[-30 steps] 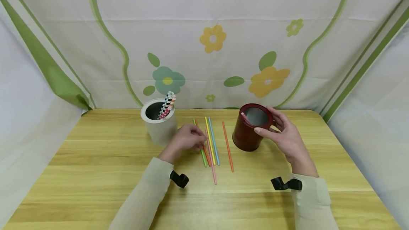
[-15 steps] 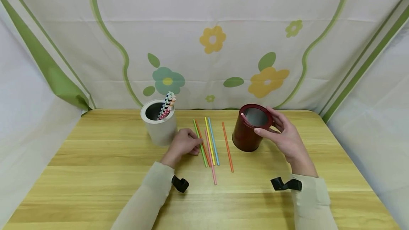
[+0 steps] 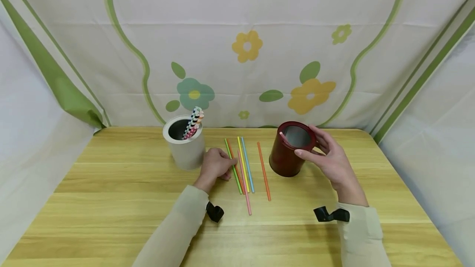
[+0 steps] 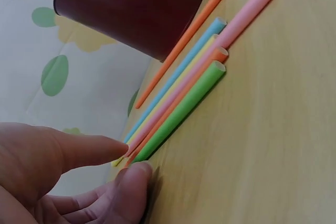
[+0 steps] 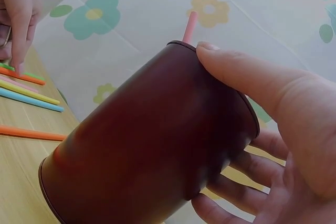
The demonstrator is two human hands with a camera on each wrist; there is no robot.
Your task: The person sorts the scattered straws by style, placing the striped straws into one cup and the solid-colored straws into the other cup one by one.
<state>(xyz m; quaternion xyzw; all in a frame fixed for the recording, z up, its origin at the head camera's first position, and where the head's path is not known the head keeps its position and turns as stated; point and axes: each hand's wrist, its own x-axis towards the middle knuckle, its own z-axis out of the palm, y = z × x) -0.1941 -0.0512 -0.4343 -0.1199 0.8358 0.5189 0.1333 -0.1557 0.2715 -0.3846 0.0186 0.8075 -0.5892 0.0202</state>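
My left hand [image 3: 217, 164] is at the left side of a row of loose drinking straws. Its straight index finger reaches over the green straw [image 3: 237, 184] and touches the straws; the thumb lies close to the green one in the left wrist view, with a small gap between the fingertips. Beside it lie an orange straw [image 4: 223, 52], a pink straw [image 3: 248, 205], a yellow straw [image 3: 240, 143] and a blue straw [image 3: 248, 168]. My right hand [image 3: 332, 160] grips a dark red can [image 3: 283, 160] by the rim, thumb in front. A pink straw [image 5: 191, 24] sticks out of the can.
Left of the straws stands a white can [image 3: 187, 151] holding several patterned straws [image 3: 194, 120]. Another orange straw [image 3: 264, 172] lies apart, near the red can. Behind the wooden table [image 3: 111, 201] hangs a flowered cloth [image 3: 215, 44].
My left hand has drawn back a little to the left from the middle of the straws to the green one. The right hand and red can have stayed put.
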